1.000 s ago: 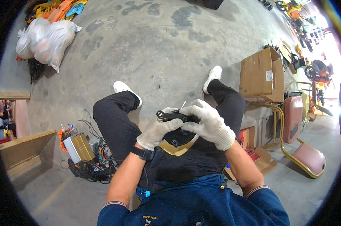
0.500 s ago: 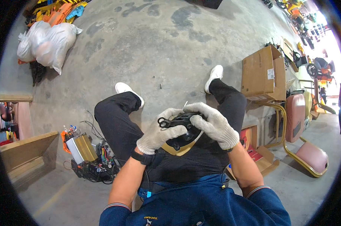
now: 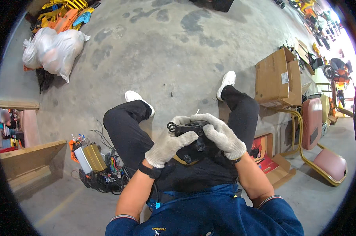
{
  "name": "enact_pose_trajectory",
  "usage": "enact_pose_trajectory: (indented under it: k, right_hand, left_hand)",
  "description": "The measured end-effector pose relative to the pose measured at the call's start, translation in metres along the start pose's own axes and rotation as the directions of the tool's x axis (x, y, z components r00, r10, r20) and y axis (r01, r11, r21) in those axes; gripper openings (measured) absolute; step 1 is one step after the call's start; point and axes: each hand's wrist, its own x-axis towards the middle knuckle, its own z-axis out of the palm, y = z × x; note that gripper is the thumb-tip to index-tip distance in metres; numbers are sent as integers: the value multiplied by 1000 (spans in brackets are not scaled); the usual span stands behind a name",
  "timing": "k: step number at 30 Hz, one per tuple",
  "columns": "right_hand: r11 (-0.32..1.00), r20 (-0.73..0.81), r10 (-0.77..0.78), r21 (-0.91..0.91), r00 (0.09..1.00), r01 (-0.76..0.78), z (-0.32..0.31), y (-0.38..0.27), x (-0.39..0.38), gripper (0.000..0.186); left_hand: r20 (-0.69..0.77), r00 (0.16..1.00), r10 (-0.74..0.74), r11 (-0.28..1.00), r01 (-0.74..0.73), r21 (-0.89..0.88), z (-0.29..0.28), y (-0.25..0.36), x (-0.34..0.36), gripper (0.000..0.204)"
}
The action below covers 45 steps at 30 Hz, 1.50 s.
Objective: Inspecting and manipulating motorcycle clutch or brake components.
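Note:
Between my knees I hold a black plastic part [image 3: 191, 152] with round knobs on its face. Two small black rings [image 3: 173, 127] stick out from its upper left side. My left hand [image 3: 168, 147], in a white knit glove, is wrapped round its left side, thumb lying across the front. Gloved the same way, my right hand [image 3: 224, 138] grips the upper right side, its fingertips curled over the top edge. A thin white strip [image 3: 198, 111] pokes up by the right fingers. Below the part shows a tan curved edge [image 3: 181, 160]. The part's back is hidden.
On my left, a pile of wires and electronics [image 3: 107, 173] lies beside a white and gold box [image 3: 90, 157]. To the right are a cardboard box [image 3: 277, 78], an open carton [image 3: 280, 167] and a pink padded chair [image 3: 326, 164]. White bags [image 3: 56, 51] sit far left.
The black part has turned a little in my hands, so more of its knobbed face shows. My right hand's fingers have shifted along its top. The whole view has moved slightly.

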Motion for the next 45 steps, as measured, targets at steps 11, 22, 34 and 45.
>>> enact_pose_trajectory:
  k: [11, 22, 34, 45]
  right_hand:
    - [950, -64, 107, 300, 992, -83, -1, 25, -1, 43]
    - [895, -17, 151, 427, 988, -129, 5, 30, -3, 55]
    - [781, -5, 120, 618, 993, -91, 16, 30, -5, 48]
    - [871, -160, 195, 481, 968, -96, 28, 15, -7, 43]
  left_hand:
    - [-16, 991, 133, 985, -131, 116, 12, 17, -9, 53]
    - [-64, 979, 196, 954, -175, 242, 10, 24, -12, 31]
    - [-242, 963, 117, 990, -92, 111, 25, 32, -14, 19]
    - [-453, 769, 451, 851, -218, 477, 40, 12, -22, 12]
